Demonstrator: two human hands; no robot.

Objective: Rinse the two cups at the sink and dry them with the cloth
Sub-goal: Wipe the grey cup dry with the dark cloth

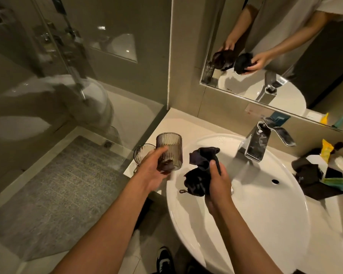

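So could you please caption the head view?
Left hand holds cup; right hand grips cloth over sink.

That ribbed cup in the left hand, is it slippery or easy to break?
The ribbed cup looks like clear glass or hard plastic, so it may crack if dropped on the sink. If wet, it could be slick, though its ridges probably help the left hand grip. It looks stiff, unlike the floppy cloth.

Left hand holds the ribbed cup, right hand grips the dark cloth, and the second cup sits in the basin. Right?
Not quite. The second cup stands on the counter left of the sink, as the head view shows. Left hand does hold the ribbed cup; right hand grips the dark cloth.
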